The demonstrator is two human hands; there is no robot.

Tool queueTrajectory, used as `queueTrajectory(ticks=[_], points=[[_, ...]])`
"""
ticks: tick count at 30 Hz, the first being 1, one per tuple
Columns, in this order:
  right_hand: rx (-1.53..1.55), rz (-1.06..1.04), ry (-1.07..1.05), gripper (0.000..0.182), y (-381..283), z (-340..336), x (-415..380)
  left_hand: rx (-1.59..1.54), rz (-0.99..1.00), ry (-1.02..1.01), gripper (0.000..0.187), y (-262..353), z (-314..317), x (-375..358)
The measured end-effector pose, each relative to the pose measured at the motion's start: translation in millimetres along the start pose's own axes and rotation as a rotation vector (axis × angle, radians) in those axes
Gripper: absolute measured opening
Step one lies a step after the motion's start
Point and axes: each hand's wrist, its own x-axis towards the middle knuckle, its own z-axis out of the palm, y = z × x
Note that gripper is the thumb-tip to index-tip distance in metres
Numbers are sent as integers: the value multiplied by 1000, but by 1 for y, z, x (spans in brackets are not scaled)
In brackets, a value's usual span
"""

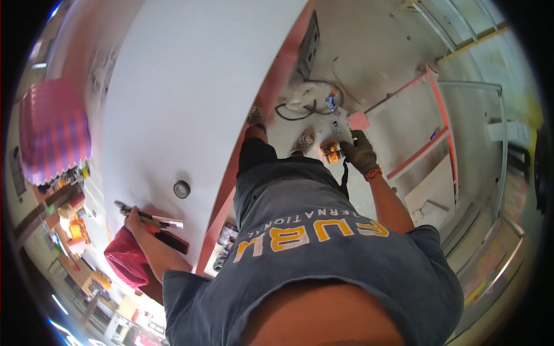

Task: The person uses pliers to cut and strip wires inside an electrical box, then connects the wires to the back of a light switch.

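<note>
My left hand (pixel 133 219), bare, is over the white tabletop at lower left. Its fingers are closed around a dark, long tool with a grey tip (pixel 122 206), whose exact kind I cannot make out. Close by lie a dark flat object (pixel 173 242) and a red cloth or bag (pixel 125 258). A round dark tin or roll (pixel 182 189) stands farther up the tabletop. On the other side, my right hand (pixel 360 154) wears a brown work glove and appears closed on an orange and black cordless drill (pixel 330 152); the grip is partly hidden.
The white tabletop (pixel 190 86) has a red edge along my left leg. Near my feet, a dark cable (pixel 294 118) and a white bag (pixel 302 95) lie on the floor. A red metal frame (pixel 444 109) stands to the right. Purple-and-pink striped cloth (pixel 55 130) hangs at far left.
</note>
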Motion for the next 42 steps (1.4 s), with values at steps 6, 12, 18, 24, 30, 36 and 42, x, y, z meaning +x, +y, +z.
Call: queueTrajectory(ticks=[6, 12, 18, 24, 30, 36, 42], points=[[225, 203, 42, 51, 42, 4, -20, 416, 694, 530, 48, 178, -70, -100], [341, 179, -16, 58, 95, 35, 21, 74, 989, -437, 42, 266, 45, -365], [182, 31, 23, 61, 141, 132, 103, 613, 1238, -1208, 39, 196, 324, -515], [311, 66, -118, 51, 137, 186, 178, 794, 994, -1057, 38, 10, 615, -381], [136, -302, -80, 45, 134, 271, 314, 560, 299, -874, 31, -72, 772, -165], [20, -638, -36, 42, 67, 374, 443, 627, 306, -863, 39, -49, 850, -47], [-267, -712, 242, 34, 31, 470, 513, 343, 552, -1021, 54, -76, 907, 18]])
